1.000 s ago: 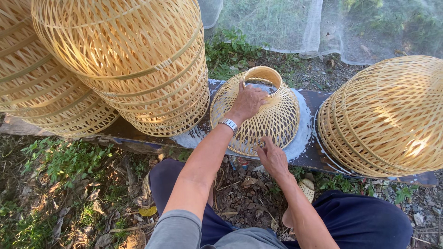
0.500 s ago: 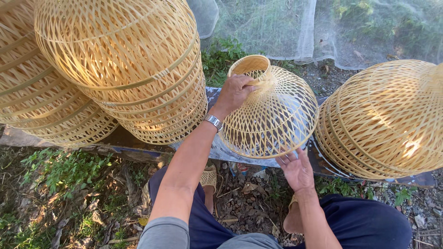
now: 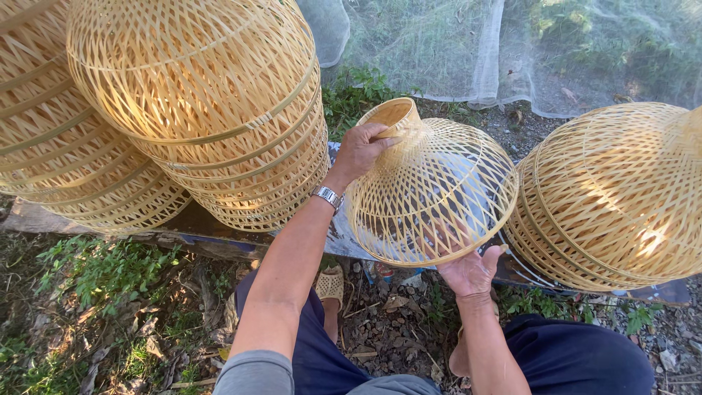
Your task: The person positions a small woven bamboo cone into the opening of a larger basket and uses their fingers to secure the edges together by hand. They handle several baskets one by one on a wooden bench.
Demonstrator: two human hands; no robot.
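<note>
My left hand [image 3: 360, 150] grips the neck of the woven shade [image 3: 431, 194] at twelve o'clock, lifted and tilted, my right hand [image 3: 472, 271] cupped open under its rim at five, finished stacks [image 3: 212, 110] at ten and three.

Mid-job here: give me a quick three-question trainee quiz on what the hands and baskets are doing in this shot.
1. True or false: the left hand grips the narrow collar of the lifted basket.
2. Where is the right hand? A) on the left stack B) under the lifted basket's wide rim C) on the netting
3. Fill in: the lifted basket is held ____ the two stacks, the other being the right stack.

Key: 1 true; 2 B; 3 between.
</note>
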